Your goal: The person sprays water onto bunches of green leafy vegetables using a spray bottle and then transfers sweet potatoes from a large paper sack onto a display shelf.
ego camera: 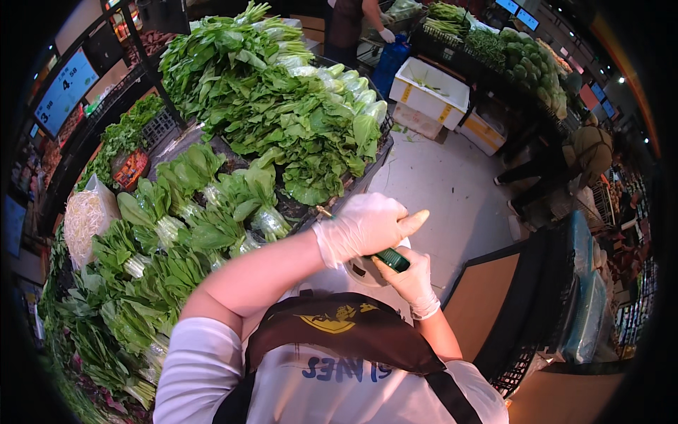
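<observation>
My left hand (365, 225), in a thin clear glove, is curled above a green tool, with one finger pointing outward. Whether it grips anything is hidden beneath it. My right hand (413, 278), gloved too, is closed around the green handle (394, 259). A brass nozzle (324, 212) with a bit of green shows on the other side of my left hand; it looks like part of the same tool, perhaps a sprayer. Below my hands is a round white object (365, 273), partly hidden. Bundled leafy greens (270, 220) with clear-wrapped stems lie just left of my hands.
A larger heap of leafy greens (296, 116) covers the display ahead. Bean sprouts (82, 228) fill a white container at left. White foam boxes (431, 87) and a blue water jug (392, 63) stand on the floor (424, 175). One person (588, 148) bends at right; another (349, 26) stands ahead.
</observation>
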`<state>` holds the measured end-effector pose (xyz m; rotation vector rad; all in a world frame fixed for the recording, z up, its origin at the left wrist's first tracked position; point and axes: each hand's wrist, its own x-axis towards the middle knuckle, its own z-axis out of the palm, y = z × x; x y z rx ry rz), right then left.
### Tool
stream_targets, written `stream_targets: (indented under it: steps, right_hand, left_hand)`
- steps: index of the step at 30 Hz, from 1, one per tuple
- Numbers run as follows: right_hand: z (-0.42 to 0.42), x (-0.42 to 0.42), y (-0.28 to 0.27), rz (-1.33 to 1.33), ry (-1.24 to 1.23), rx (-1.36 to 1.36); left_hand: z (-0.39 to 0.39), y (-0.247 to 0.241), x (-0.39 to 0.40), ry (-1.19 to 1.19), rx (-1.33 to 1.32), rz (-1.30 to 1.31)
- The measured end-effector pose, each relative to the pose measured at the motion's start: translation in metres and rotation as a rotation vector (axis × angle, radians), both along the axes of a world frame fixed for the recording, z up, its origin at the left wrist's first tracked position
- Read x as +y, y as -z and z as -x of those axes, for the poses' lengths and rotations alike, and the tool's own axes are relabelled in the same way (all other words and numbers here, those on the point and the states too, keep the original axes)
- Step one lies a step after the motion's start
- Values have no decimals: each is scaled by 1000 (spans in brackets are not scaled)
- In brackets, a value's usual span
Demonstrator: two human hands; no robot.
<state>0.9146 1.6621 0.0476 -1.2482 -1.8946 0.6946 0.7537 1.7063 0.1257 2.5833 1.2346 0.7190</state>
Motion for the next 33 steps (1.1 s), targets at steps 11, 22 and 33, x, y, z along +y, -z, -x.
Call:
stream_targets:
  steps: [11,22,33]
  right_hand:
    - [20,3,2,-20,48,107]
    - [17,2,-5,153,96,36]
    - [2,1,18,127,146,67]
  left_hand:
    - [5,4,2,-122,-43,-81]
    - [11,-46,12,-206,-65,248]
    - [14,-82,20,-236,-177,332]
